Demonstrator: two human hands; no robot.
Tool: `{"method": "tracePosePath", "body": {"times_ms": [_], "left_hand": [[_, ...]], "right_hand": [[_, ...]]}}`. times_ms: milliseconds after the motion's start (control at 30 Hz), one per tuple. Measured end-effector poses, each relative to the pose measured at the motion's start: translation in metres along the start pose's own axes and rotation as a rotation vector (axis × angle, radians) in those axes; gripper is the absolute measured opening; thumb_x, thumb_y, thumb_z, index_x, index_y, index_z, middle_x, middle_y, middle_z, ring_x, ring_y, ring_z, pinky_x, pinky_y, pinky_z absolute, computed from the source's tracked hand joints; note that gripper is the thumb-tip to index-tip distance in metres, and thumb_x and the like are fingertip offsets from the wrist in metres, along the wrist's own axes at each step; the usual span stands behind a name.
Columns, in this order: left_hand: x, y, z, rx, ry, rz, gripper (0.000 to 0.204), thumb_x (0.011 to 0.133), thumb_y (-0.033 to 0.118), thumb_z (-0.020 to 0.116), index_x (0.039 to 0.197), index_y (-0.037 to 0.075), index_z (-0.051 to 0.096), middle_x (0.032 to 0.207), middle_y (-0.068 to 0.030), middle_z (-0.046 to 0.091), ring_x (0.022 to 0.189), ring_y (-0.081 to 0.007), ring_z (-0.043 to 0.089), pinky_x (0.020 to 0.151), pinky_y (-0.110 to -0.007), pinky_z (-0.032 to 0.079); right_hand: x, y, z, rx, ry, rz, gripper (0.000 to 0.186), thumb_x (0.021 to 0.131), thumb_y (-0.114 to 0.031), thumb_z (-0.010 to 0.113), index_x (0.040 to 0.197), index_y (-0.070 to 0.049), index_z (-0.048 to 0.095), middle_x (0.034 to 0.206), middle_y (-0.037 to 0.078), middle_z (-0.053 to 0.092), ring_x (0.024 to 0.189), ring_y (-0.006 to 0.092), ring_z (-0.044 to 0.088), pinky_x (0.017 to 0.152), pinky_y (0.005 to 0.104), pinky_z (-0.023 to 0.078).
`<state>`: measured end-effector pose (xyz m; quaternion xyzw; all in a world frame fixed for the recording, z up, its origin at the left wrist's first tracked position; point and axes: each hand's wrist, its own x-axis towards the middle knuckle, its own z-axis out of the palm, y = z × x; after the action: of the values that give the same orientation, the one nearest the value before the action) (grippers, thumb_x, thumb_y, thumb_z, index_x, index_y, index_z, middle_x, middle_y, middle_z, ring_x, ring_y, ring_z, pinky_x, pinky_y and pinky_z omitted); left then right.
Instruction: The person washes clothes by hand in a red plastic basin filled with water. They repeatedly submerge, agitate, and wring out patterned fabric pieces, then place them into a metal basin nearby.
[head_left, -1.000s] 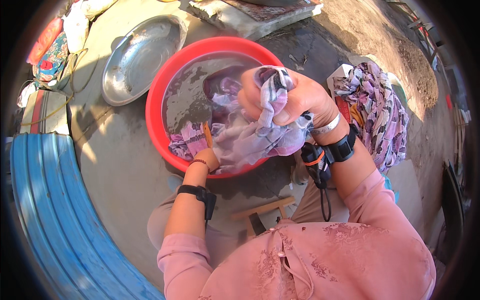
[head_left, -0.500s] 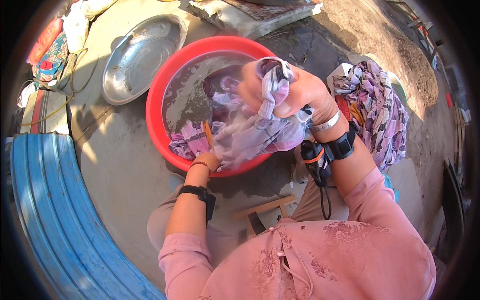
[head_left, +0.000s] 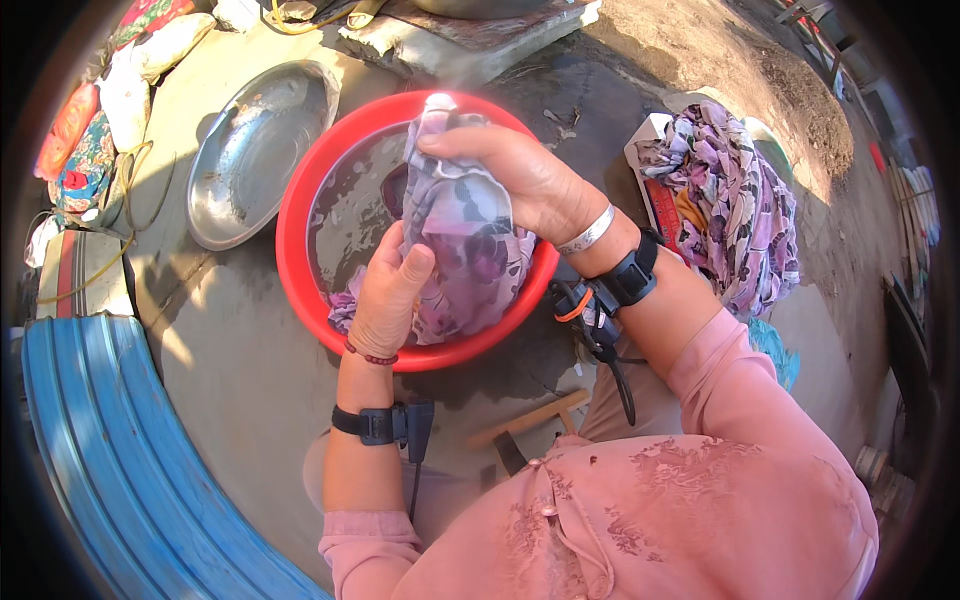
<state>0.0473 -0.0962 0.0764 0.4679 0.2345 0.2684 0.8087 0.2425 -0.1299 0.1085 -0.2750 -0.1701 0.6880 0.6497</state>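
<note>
A wet purple, white and grey floral cloth point(head_left: 465, 215) is bunched up over a red basin point(head_left: 297, 235). My right hand point(head_left: 530, 180) is closed on its upper part, with the thumb lying across the front. At the cloth's left lower side is my left hand point(head_left: 385, 295), thumb up against the fabric and fingers loosely bent around its edge. Folds of the cloth hang down into the basin's near side. Cloudy water point(head_left: 345, 220) with patches of foam shows on the left of the basin.
A shallow metal basin point(head_left: 265, 150) lies at the far left. More floral fabric point(head_left: 735, 210) is heaped in a box on the right. Blue corrugated sheeting point(head_left: 130, 430) runs along the left, and a small wooden piece point(head_left: 530, 415) is near my legs. A stone slab point(head_left: 470, 50) lies behind.
My left hand has risen from the basin's near rim to the cloth's side. My right hand has shifted slightly left and turned, and the cloth now hangs more upright.
</note>
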Motion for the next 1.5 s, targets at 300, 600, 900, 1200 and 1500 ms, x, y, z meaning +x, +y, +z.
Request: {"method": "tracePosePath", "body": {"times_ms": [300,600,900,1200,1500], "left_hand": [[0.005,0.011,-0.047,-0.088,0.195,0.019,0.04,0.105,0.028,0.055,0.135,0.0,0.058,0.131,-0.0107,0.065,0.117,-0.0228,0.064,0.103,-0.039,0.05],[0.009,0.033,-0.079,-0.034,0.557,0.18,0.04,0.106,0.028,0.055,0.136,0.001,0.055,0.133,-0.0122,0.062,0.12,-0.0238,0.062,0.103,-0.041,0.05],[0.018,0.019,-0.077,0.008,0.564,0.186,0.042,0.106,0.029,0.055,0.137,0.001,0.054,0.131,-0.0114,0.062,0.118,-0.0225,0.06,0.102,-0.038,0.049],[0.019,-0.139,-0.002,0.819,0.158,0.25,0.028,0.101,0.014,0.055,0.124,-0.002,0.059,0.113,-0.0174,0.066,0.109,-0.0259,0.063,0.09,-0.038,0.051],[0.017,-0.159,0.005,0.928,0.067,0.155,0.029,0.093,0.004,0.056,0.12,-0.005,0.06,0.118,-0.0231,0.065,0.113,-0.0356,0.064,0.093,-0.042,0.051]], "right_hand": [[0.018,0.007,-0.004,-0.1,0.242,-0.001,0.019,0.099,-0.012,0.063,0.112,0.0,0.069,0.108,0.009,0.073,0.093,0.0178,0.071,0.085,0.0338,0.059],[0.035,-0.003,-0.011,-0.256,0.59,-0.226,0.015,0.091,-0.008,0.07,0.103,0.002,0.07,0.094,0.008,0.069,0.081,0.0186,0.066,0.068,0.0328,0.052],[0.051,-0.001,-0.051,-0.945,0.769,-0.451,0.027,0.09,-0.019,0.071,0.106,0.002,0.069,0.088,0.01,0.068,0.085,0.025,0.07,0.07,0.0347,0.055],[0.021,0.063,-0.01,-1.445,-0.15,-0.13,0.034,0.093,-0.032,0.071,0.104,0.001,0.072,0.091,0.015,0.074,0.084,0.024,0.07,0.077,0.0365,0.055],[0.016,0.064,-0.03,-1.82,-0.31,0.361,0.059,0.1,-0.054,0.052,0.094,0.0,0.076,0.092,0.021,0.074,0.091,0.0389,0.069,0.085,0.0436,0.053]]}}
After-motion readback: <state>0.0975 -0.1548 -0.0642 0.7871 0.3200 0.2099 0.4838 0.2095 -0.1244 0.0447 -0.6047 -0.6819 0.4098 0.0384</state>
